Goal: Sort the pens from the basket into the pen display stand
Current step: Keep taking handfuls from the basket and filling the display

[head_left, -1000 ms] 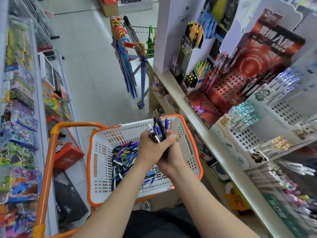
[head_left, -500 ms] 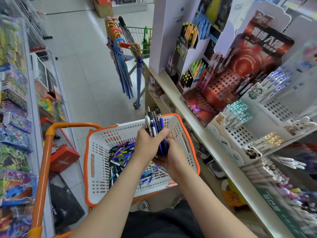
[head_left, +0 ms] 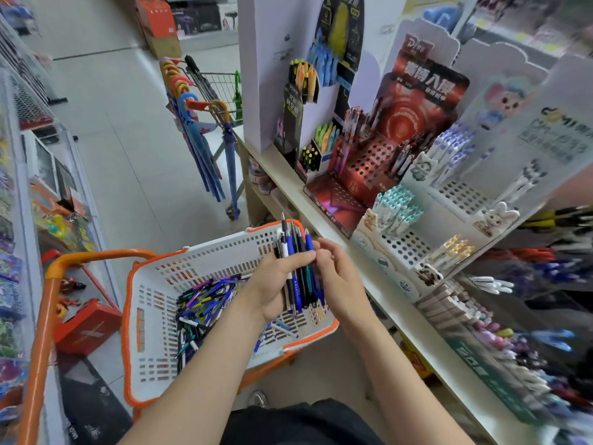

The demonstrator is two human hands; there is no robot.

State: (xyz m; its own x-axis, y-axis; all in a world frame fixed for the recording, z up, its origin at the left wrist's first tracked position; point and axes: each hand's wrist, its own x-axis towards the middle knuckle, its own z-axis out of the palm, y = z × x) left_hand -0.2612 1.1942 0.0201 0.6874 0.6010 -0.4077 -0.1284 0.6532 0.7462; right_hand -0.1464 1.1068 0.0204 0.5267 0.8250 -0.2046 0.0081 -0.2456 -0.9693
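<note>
A white basket with an orange rim sits in front of me with a heap of mixed pens in its left half. Over its right side my left hand grips an upright bundle of blue and black pens. My right hand is just right of the bundle, fingers loosely spread, fingertips against the pens. On the shelf to the right stands the white pen display stand with rows of holes, partly filled with teal and gold-capped pens.
A red perforated pen stand and marker displays stand further back on the cream shelf. An orange cart handle runs along the left. Umbrellas hang on a wire trolley ahead. Toy shelves line the left.
Both hands were wrapped round the bundle; now my right hand has loosened and slid to its right side. The view has turned slightly right and the bundle sits lower in my left hand.
</note>
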